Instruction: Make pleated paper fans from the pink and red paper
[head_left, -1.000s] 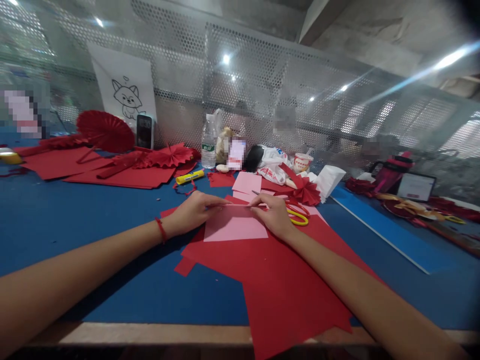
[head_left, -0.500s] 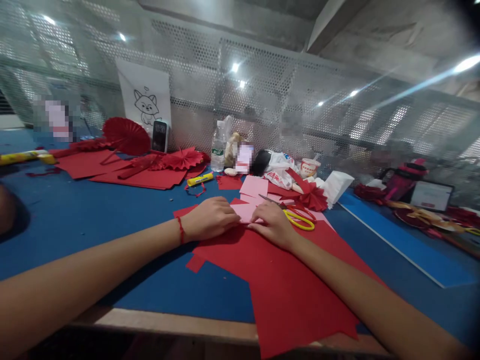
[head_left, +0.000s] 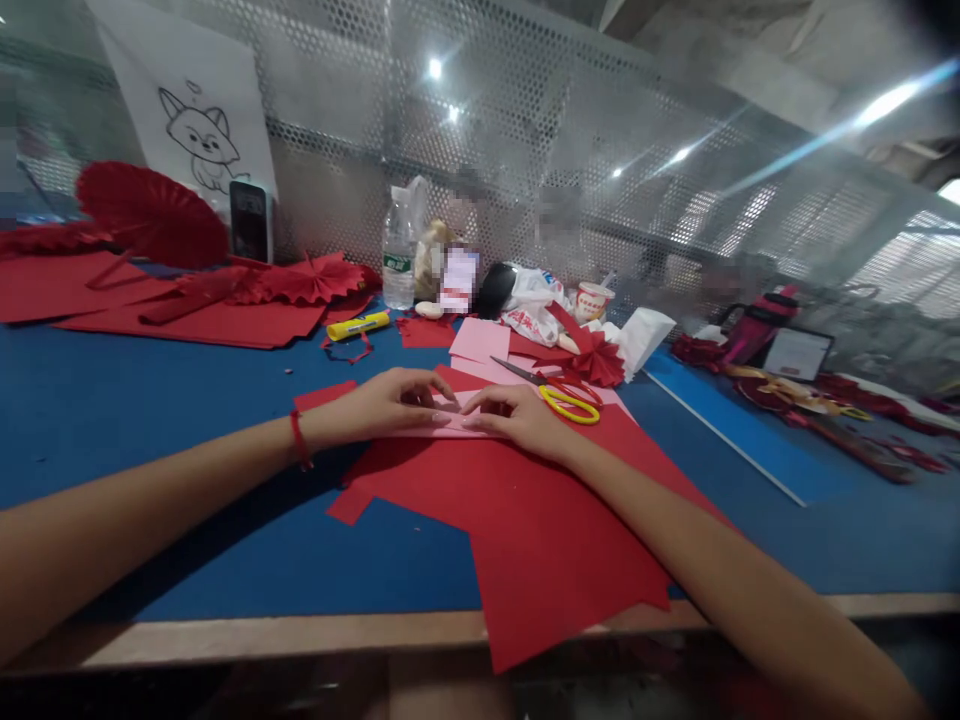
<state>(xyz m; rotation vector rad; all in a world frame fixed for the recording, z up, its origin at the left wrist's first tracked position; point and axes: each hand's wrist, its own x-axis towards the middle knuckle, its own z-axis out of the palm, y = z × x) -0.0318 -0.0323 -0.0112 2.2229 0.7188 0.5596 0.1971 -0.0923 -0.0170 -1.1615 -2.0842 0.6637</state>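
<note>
My left hand point(head_left: 394, 402) rests its curled fingers and thumb on a strip of pink paper point(head_left: 450, 426). From the other side my right hand point(head_left: 525, 420) pinches the same strip, the fingertips of both hands almost meeting. The pink paper looks folded; its far part is partly hidden by my fingers. Beneath it lies a large red paper sheet point(head_left: 555, 530), which overhangs the table's front edge. Just beyond my right hand are scissors point(head_left: 570, 404) with yellow and red handles, blades pointing left. Another pink sheet point(head_left: 480, 342) lies behind them.
A yellow glue stick point(head_left: 358, 325) lies left of a water bottle point(head_left: 398, 262) and a phone point(head_left: 457, 280). Red paper sheets point(head_left: 202, 325) and a pleated fan point(head_left: 150, 215) are at the left. At the right are a blue board point(head_left: 720, 425) and a paper cup point(head_left: 595, 300).
The view has shifted, so the table things appear further left. My left hand has changed its grip, with its fingers more arched, and the pink strip now shows below its fingers.
</note>
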